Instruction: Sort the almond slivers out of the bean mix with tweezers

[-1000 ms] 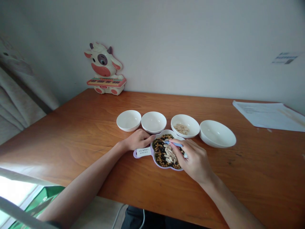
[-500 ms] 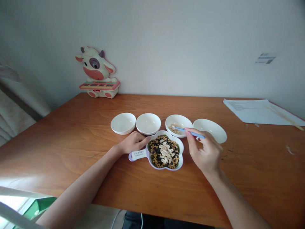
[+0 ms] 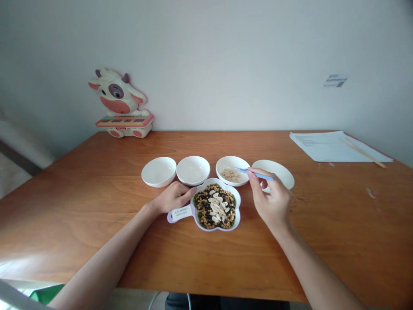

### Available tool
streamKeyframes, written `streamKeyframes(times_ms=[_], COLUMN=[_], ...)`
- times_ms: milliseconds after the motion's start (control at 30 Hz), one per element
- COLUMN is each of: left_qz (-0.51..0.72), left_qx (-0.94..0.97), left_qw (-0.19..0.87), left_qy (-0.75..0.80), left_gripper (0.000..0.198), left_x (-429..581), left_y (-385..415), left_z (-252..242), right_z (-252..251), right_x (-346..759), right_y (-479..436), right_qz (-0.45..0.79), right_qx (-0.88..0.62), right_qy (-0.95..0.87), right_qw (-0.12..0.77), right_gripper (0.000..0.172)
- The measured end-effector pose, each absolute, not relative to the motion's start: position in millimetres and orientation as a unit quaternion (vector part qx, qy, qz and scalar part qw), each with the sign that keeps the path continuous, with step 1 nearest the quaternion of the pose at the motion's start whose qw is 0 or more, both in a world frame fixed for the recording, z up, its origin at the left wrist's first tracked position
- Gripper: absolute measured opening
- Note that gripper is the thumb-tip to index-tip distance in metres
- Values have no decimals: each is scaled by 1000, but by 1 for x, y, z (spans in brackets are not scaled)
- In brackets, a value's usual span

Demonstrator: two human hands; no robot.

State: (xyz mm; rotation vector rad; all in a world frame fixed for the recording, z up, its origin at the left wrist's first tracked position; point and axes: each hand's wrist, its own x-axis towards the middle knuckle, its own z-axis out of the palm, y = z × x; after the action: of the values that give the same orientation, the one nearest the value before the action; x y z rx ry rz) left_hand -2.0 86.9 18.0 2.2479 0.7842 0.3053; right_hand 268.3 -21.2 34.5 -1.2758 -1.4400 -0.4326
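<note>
**Table** (image 3: 80, 224): wooden top, orange-brown grain.

**Items on it:**
- Toy cow (image 3: 118, 103) with toy keyboard, far edge, left, upright.
- Four white bowls in a row, mid-table: first bowl (image 3: 158, 171), second bowl (image 3: 192, 170), both showing bare interiors; third bowl (image 3: 226, 162), holding pale seed slivers; fourth bowl (image 3: 277, 170).
- Flower-shaped dish (image 3: 234, 212), just in front of the row, with labelled lilac handle; dark and yellow grains, pale slivers on top.
- Paper sheets (image 3: 322, 147), far right, under a thin wooden stick (image 3: 361, 152).

A home room — wooden table (image 3: 80, 219), white wall (image 3: 206, 56), toy cow keyboard (image 3: 120, 104).
</note>
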Motion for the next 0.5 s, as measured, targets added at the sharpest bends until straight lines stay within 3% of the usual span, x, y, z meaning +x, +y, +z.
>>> streamKeyframes(times_ms=[500], left_qz=[136], left_qx=[875], left_qw=[366], left_qy=[287], left_gripper=[59], left_x=[-2], left_y=[87], left_z=[15], right_z=[26], right_x=[254], right_y=[-24], right_qz=[-30], right_qx=[-423], right_qy=[-776], right_qw=[467], right_gripper=[23])
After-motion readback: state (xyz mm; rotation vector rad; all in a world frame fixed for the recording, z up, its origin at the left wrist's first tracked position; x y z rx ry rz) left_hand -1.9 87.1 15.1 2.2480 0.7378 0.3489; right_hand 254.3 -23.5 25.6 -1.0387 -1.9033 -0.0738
